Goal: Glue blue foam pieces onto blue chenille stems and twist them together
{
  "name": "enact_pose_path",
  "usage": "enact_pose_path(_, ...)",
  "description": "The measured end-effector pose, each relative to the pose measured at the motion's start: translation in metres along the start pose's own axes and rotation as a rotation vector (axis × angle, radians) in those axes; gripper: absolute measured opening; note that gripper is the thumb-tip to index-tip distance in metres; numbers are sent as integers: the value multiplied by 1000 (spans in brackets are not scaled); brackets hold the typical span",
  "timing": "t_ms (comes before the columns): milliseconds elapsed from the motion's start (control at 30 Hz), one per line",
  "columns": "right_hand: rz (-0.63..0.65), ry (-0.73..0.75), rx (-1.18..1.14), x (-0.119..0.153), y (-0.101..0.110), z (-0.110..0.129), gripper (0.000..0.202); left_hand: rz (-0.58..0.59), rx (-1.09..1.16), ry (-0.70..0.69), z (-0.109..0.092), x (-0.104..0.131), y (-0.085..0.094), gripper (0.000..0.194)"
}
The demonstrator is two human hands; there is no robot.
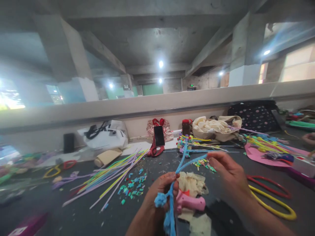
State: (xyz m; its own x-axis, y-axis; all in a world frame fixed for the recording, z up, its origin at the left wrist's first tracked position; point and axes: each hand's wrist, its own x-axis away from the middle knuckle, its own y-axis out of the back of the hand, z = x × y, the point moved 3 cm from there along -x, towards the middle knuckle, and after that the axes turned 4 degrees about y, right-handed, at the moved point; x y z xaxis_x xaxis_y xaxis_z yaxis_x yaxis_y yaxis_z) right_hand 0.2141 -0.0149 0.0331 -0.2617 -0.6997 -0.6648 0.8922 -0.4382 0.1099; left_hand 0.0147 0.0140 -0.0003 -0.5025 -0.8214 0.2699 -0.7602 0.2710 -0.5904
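My left hand [163,185] pinches a bundle of blue pipe cleaners [171,196] between thumb and fingers. Fluffy blue tufts hang from the lower part of the bundle, and two stems fork upward above the grip. One forked stem [194,160] runs right to my right hand [226,168], whose thumb and forefinger are closed on its end. The other stem stands upright, its tip overlapping the colourful cluster behind. Below the hands lies a pink glue gun [193,202] on crumpled, yellowish paper [193,182], partly hidden by my left hand and the blue bundle.
Loose pipe cleaners [115,177] fan out at left beside small cut pieces [134,186]. A phone [158,135] leans at the back, near a red-lidded jar [186,127] and a cloth-filled bag [216,127]. Red [270,178] and yellow loops [275,208] lie right. Another person's hand [308,139] shows far right.
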Motion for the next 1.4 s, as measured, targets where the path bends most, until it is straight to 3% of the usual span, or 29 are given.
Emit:
enact_pose_path(100, 321, -492, -398, 26, -32, -29, 21, -4, 19, 37, 5, 1, -2, 8)
enact_pose_path(167, 406, -611, -547, 34, -48, -34, 25, 11, 10, 62, 9, 1, -3, 8)
enact_pose_path(300, 451, -622, -688, 34, -60, -25, 33, 50, 15, 77, 19, 0, -7, 9)
enact_pose_path(433, 521, -557, -618, 32, -57, -17, 19, 62, 59, 87, 30, 0, -11, 8)
enact_pose_path(700, 565, -457, -652, 31, -52, -7, 22, 49, 77, 149, 35, -1, -8, 8)
enact_pose_path(833, 590, -411, -641, 31, -52, -4, 20, 62, 79, 106, 36, -3, -8, 5)
enact_pose_path(1000, 529, -518, -597, 32, -62, -9, 17, 142, -77, 29, 36, -12, -5, 21)
enact_pose_path(1067, 456, -597, -599, 31, -70, -10, 15, 93, -228, -34, 29, -13, -1, 27)
enact_pose_path(1267, 318, -763, -578, 25, -98, -7, 9, -229, -629, -399, -2, 5, 1, 24)
enact_pose_path(1333, 317, -780, -581, 24, -103, -9, 9, -257, -657, -409, -3, 7, -1, 25)
enact_pose_path(1400, 319, -797, -588, 24, -104, -12, 8, -223, -579, -323, 0, 4, 1, 28)
